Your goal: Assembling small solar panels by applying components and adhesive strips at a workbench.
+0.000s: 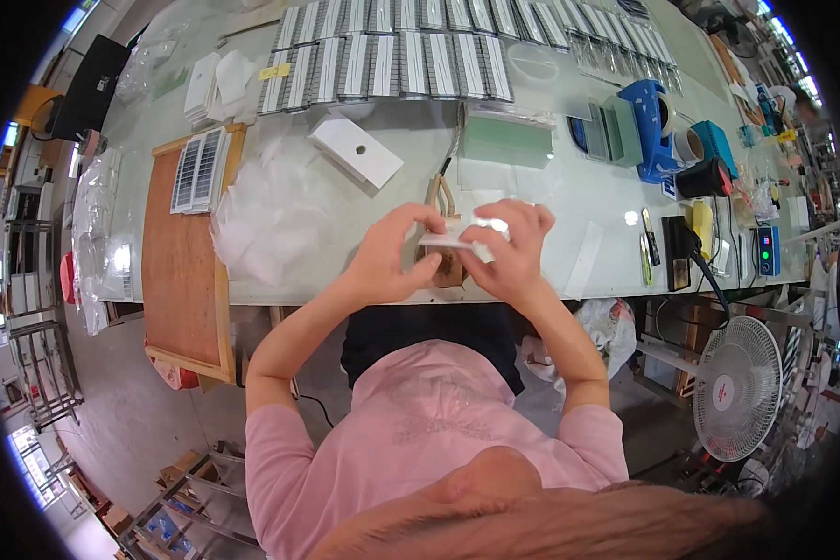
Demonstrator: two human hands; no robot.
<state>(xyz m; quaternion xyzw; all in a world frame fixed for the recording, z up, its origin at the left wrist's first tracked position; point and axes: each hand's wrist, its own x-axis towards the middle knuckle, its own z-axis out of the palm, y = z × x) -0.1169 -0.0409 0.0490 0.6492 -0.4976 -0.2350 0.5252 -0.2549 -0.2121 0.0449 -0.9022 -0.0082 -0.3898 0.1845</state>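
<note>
Between both hands, close to the table's front edge, is a thin white flat piece (443, 240), seen almost edge-on. My left hand (389, 254) pinches its left end with thumb and fingers. On the other end, the bent fingers of my right hand (511, 250) are closed, and a shiny patch shows between them. Right below the piece stands a small brown block (449, 269), partly covered by the hands. Just behind them lies a tool with tan handles (441, 192), joined to a dark cord. What exactly the white piece is, I cannot make out.
Left are a wooden board (185, 271) bearing small grid-patterned panels (199, 171) and a heap of clear film (269, 219). A white box (357, 149) lies behind. Rows of panels (383, 70) fill the back. Right stand a blue tape dispenser (646, 140) and a fan (737, 387).
</note>
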